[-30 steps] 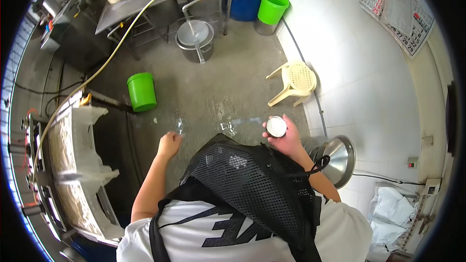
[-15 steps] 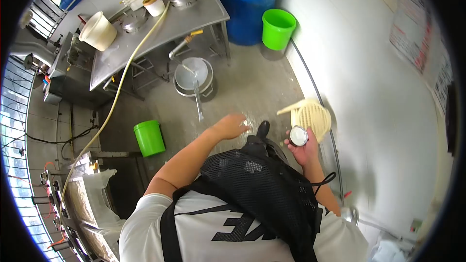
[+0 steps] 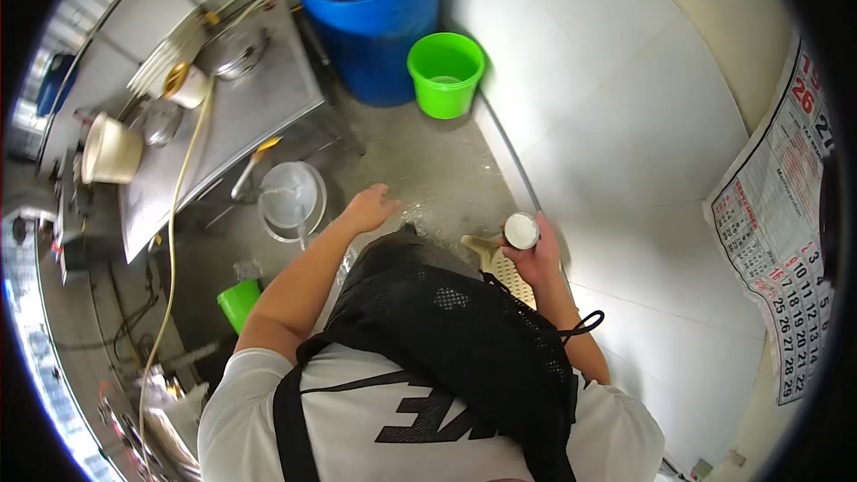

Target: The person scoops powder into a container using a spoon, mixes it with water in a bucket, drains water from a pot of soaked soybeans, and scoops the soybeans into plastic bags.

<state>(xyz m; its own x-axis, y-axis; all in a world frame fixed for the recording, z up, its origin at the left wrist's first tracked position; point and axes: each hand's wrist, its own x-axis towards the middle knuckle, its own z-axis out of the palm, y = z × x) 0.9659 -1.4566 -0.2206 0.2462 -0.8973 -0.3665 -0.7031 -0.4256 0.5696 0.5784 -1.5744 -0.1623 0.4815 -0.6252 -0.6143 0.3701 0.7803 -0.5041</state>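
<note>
Indoors, the right hand [image 3: 536, 254] grips a white-topped container [image 3: 521, 231] above a wet grey floor [image 3: 420, 161], beside white walls [image 3: 571, 116].

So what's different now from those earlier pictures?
The view has moved closer to the big blue plastic barrel and the bright green plastic bucket beside it. The left hand has swung forward, taking hold of nothing visible. The right hand still holds the small round container with white contents; barrel and bucket stay put.
</note>
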